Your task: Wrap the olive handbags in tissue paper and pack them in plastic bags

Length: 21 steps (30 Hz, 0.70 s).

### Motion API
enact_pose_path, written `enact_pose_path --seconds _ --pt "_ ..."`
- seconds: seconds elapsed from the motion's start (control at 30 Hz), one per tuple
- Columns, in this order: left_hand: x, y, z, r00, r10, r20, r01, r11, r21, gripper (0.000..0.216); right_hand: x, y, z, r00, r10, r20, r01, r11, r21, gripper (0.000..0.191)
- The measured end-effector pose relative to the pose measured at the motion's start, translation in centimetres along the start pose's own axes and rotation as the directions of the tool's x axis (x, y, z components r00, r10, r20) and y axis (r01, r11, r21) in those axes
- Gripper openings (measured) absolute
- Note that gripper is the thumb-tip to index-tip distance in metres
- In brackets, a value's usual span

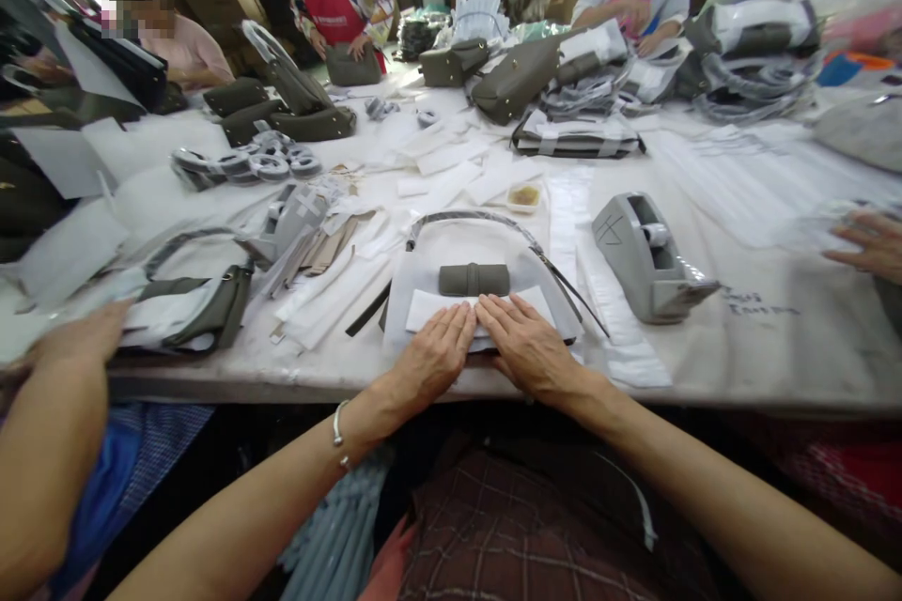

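In front of me lies a dark olive handbag, its flap tab (474, 279) showing above a folded sheet of white paper (423, 308). More white wrapping (415, 268) covers most of the bag body, and its wrapped handle (479, 218) arches away from me. My left hand (441, 343) rests flat on the paper, fingers stretched out and side by side. Beside it my right hand (525, 338) presses on the same paper, also flat, the fingertips of both hands meeting in the middle. Neither hand grips anything. A dark strap (574, 291) trails to the right.
A grey tape dispenser (641, 258) stands to the right; paper strips (331, 291) lie to the left. At far left a co-worker's hand (85, 329) touches another bag (190, 305). Other people handle bags across the table, and another hand (870, 242) is at the right edge.
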<state>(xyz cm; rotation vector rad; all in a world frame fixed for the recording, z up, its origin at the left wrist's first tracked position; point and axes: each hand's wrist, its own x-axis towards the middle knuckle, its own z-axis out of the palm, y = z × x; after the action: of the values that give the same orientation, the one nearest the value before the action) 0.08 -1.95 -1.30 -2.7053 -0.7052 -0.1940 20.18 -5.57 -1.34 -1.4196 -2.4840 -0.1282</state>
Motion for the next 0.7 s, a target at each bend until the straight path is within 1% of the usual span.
enact_pose_path --seconds 0.1,0.2,0.27,0.33,0.47,0.6,0.67,0.7 --pt "0.6 0.7 -0.7 0.998 0.009 0.069 -0.017 0.992 0.122 0.045 0.1 -0.5 -0.5 1.0 0.029 0.003 -0.028 0.997 -0.07 0.052" --pt "1.0 0.9 -0.8 0.997 -0.005 0.072 -0.007 0.986 0.169 0.044 0.2 -1.1 -0.6 0.997 0.073 -0.009 -0.074 0.99 -0.122 0.049" --pt "1.2 0.6 -0.8 0.999 0.008 0.036 -0.013 0.989 0.145 0.042 0.2 -1.4 -0.7 0.996 0.088 -0.025 -0.091 0.986 -0.136 0.051" --pt "1.2 0.0 -0.8 1.0 0.022 -0.003 -0.022 0.996 0.086 0.04 0.3 -1.4 -0.8 0.995 0.096 -0.038 -0.101 0.984 -0.147 0.053" --pt "1.4 -0.8 -0.9 0.999 0.008 -0.036 -0.009 0.999 -0.041 0.036 0.4 -1.3 -0.9 0.994 0.096 -0.049 -0.103 0.98 -0.171 0.059" --pt "1.6 -0.2 -1.3 0.997 -0.058 -0.043 0.053 0.994 -0.101 0.032 0.4 -1.2 -0.5 0.997 0.036 -0.069 -0.05 0.978 -0.204 0.055" --pt "0.8 0.1 -1.8 0.993 -0.079 -0.093 0.068 0.991 -0.117 0.033 0.1 -1.1 -0.2 0.997 -0.008 -0.08 -0.01 0.974 -0.225 0.052" --pt "-0.1 0.2 -2.1 0.988 -0.07 -0.14 0.052 0.99 -0.132 0.034 0.0 -1.0 -0.2 0.997 -0.024 -0.079 0.005 0.972 -0.236 0.051"
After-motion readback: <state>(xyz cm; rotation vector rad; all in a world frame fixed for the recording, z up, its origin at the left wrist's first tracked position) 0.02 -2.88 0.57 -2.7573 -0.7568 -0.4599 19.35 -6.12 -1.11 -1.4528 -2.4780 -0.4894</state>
